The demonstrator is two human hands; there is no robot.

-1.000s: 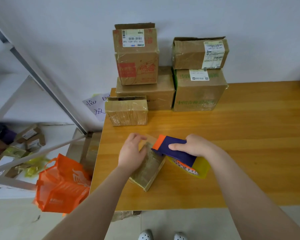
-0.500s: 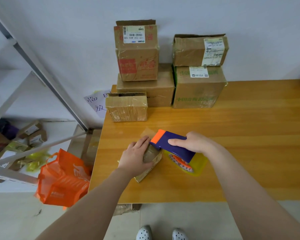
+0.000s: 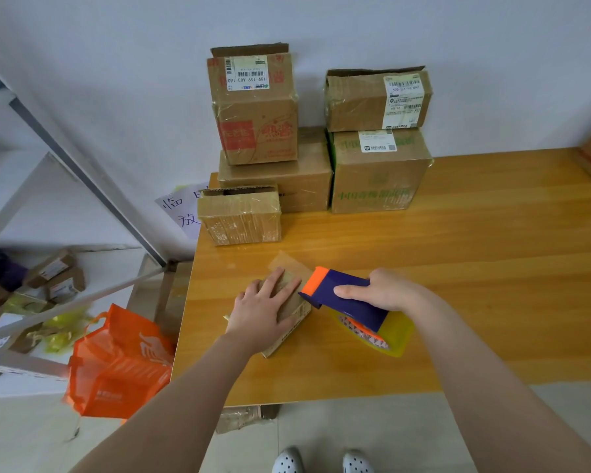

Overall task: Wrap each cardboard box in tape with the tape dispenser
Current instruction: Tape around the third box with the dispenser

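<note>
— Surface, room?
— Wooden counter (image 3: 475,240), white wall behind; taped boxes (image 3: 256,131) stacked beyond my hands.
— Task items?
— Small cardboard box (image 3: 296,307): under my left hand (image 3: 263,315), fingers flat, pressing down. Tape dispenser (image 3: 342,295): gripped in my right hand (image 3: 386,291), just beside my left fingertips.

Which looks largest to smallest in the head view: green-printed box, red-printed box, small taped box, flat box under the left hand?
1. Red-printed box and green-printed box: too alike to rank.
2. Small taped box.
3. Flat box, partly covered by the left hand, so unsure.
</note>
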